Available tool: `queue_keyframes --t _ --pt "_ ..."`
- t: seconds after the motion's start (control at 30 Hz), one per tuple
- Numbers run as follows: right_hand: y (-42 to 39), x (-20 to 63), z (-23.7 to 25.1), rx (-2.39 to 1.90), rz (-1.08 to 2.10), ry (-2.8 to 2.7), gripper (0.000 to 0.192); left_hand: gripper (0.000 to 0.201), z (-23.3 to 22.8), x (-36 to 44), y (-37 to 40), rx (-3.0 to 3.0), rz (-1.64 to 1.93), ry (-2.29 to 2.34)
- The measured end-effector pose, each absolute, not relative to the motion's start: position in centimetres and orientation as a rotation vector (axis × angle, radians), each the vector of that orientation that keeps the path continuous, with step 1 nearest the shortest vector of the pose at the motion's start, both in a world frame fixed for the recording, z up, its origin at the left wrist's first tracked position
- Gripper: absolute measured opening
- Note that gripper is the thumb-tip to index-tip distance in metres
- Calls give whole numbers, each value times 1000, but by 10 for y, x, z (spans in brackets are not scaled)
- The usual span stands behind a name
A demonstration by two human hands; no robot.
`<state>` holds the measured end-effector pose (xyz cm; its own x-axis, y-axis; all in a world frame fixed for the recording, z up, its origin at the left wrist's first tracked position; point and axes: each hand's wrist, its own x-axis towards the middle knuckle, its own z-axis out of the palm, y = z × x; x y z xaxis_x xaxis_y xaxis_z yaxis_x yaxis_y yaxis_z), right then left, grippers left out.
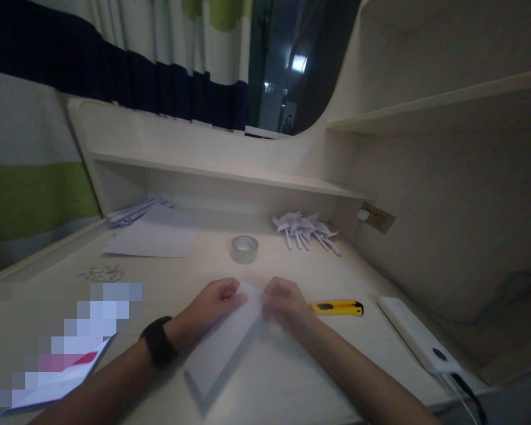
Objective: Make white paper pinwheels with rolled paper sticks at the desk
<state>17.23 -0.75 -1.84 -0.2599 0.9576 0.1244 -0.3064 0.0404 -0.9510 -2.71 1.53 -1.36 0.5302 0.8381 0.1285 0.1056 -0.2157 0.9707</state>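
Head view, sole view:
- Paper [221,348], one, white, long: between the two hands, tilted, far end at the fingers, near end slanting down toward the person and to the left. Shadow beneath on the desk [287,378]; contact of the near end with it cannot be told.
- Left hand [221,298], one, black watch [159,342] at the wrist: thumb and fingers clamped on the paper's far left edge.
- Right hand [285,304], one: fingers curled together on the paper's far right edge (blurred, so the exact fingertip grip is unclear).
- Step in hand, by judgement: shaping or lining up the far end of the paper, perhaps a fold.
- Next move, by judgement: calls for the left pinch to hold steady while the right fingers bring the edges even and press along them.
- Knife [338,307], yellow and black: on the desk, just right of the right hand.
- Tape [244,250], one roll: beyond the hands, apart from both.
- Pinwheels [305,230], white, a cluster: far right of the desk.
- Sheet [159,236], white: far left, well apart from the hands.
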Motion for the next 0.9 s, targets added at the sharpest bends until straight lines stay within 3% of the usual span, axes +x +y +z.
queue_keyframes --t 0.33,0.7,0.9 --pt "0 172 -17 -1137 1395 -1132 19 26 -5 -30 17 1868 930 1036" --pt "5 192 -7 -1096 1284 -1034 24 28 2 -33 15 1800 953 1097" --pt "1 188 -14 -1056 1311 -1312 32 28 -2 -33 14 1817 867 981"
